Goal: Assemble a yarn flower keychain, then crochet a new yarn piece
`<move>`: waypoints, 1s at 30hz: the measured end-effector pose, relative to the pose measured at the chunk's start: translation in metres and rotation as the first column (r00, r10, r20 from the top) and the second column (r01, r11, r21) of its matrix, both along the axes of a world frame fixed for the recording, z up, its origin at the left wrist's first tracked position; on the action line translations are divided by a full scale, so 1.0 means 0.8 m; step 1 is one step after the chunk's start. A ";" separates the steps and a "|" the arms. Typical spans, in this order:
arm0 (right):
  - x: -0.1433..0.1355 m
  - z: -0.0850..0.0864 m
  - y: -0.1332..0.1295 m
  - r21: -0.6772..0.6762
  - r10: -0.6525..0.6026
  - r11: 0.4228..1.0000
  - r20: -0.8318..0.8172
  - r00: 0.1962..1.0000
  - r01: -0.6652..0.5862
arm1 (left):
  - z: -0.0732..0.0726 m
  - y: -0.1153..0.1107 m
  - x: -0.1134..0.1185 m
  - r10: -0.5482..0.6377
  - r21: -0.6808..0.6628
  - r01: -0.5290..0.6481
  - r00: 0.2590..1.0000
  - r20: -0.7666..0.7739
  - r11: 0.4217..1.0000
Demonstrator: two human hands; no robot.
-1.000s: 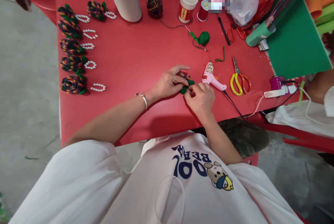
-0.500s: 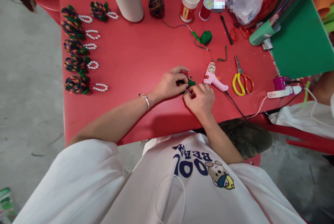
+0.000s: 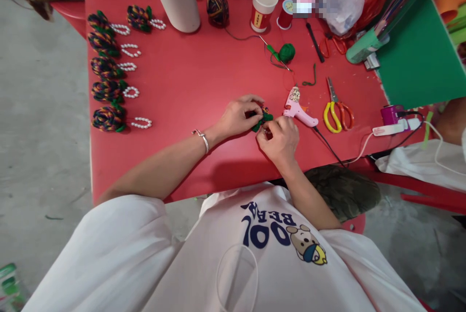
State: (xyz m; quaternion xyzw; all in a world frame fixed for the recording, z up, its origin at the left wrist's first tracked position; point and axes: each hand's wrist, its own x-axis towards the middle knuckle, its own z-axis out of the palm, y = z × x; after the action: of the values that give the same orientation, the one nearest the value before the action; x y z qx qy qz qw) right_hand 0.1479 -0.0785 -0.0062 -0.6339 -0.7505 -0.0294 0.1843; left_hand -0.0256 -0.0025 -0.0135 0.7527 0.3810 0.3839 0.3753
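Between my hands is a small crocheted yarn piece (image 3: 267, 116), dark green with some multicoloured yarn, partly covered by my fingers. My left hand (image 3: 241, 115) is closed on its left side with thumb and fingertips. My right hand (image 3: 279, 138) pinches its lower right edge; a little of something pale shows by these fingertips, too small to name. Just right of the hands lies a pink glue gun (image 3: 300, 114) with its cable running toward the table's front edge. Scissors (image 3: 333, 113) with yellow and orange handles lie farther right.
Several multicoloured yarn pieces with pearl-bead loops (image 3: 108, 91) line the red table's (image 3: 174, 84) left side. At the back stand a grey cylinder (image 3: 178, 1), a yarn ball (image 3: 217, 9), a paper cup (image 3: 262, 6) and a thread spool (image 3: 285, 15). A green yarn ball (image 3: 287, 53) lies near a crochet hook (image 3: 273, 51).
My left fingers have shifted slightly, and more of the green yarn shows between the hands. Both hands stay in the same place. The camera view has moved a little.
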 end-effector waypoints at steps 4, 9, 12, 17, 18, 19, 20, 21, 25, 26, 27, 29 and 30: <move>0.001 0.000 -0.003 -0.014 -0.016 1.000 -0.018 1.000 0.016 | -0.001 0.001 -0.001 -0.003 0.006 0.003 1.000 -0.003 1.000; 0.002 0.002 -0.002 -0.020 -0.006 1.000 -0.040 0.999 0.006 | -0.003 0.002 -0.003 -0.042 0.049 0.043 0.999 -0.023 0.998; 0.005 0.003 -0.002 -0.021 0.029 0.999 -0.023 0.999 -0.029 | -0.005 0.003 -0.003 -0.045 0.080 0.047 0.999 -0.023 0.996; 0.009 0.004 -0.007 0.037 0.035 0.999 0.016 0.999 -0.036 | -0.005 0.004 -0.003 -0.035 0.088 0.035 0.999 -0.002 0.995; 0.009 0.004 -0.008 0.040 0.033 0.999 0.020 0.999 -0.034 | -0.005 0.004 -0.003 -0.032 0.083 0.032 0.999 0.000 0.996; 0.009 0.003 -0.009 0.040 0.031 0.999 0.024 0.999 -0.032 | -0.005 0.004 -0.002 -0.030 0.076 0.030 1.000 -0.001 0.997; 0.010 0.003 -0.009 0.036 0.031 0.999 0.026 0.999 -0.032 | -0.005 0.004 -0.002 -0.029 0.069 0.029 1.000 -0.003 0.997; 0.010 0.003 -0.009 0.027 0.034 0.999 0.027 0.999 -0.035 | -0.005 0.004 -0.002 -0.029 0.064 0.029 1.000 -0.006 0.998; 0.010 0.002 -0.009 -0.025 0.062 0.998 0.012 0.998 -0.062 | -0.005 0.004 -0.001 -0.017 0.075 0.018 1.000 -0.019 0.997; 0.010 0.001 -0.010 -0.032 0.067 0.997 0.009 0.998 -0.066 | -0.006 0.004 -0.001 -0.018 0.083 0.019 1.000 -0.019 0.996; 0.010 0.001 -0.010 -0.031 0.069 0.997 0.011 0.998 -0.069 | -0.006 0.004 -0.001 -0.023 0.090 0.024 1.000 -0.016 0.996; 0.011 0.001 -0.011 -0.010 0.071 0.997 0.031 0.997 -0.071 | -0.007 0.004 -0.002 -0.035 0.105 0.036 0.999 -0.008 0.994; 0.012 0.000 -0.012 0.007 0.072 0.997 0.047 0.996 -0.073 | -0.007 0.004 -0.002 -0.039 0.110 0.040 0.999 -0.006 0.993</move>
State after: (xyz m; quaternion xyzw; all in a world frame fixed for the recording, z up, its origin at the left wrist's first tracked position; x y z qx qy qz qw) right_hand 0.1575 -0.0880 -0.0059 -0.6046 -0.7770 -0.0406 0.1703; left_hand -0.0271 0.0008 -0.0194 0.7805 0.3450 0.3952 0.3399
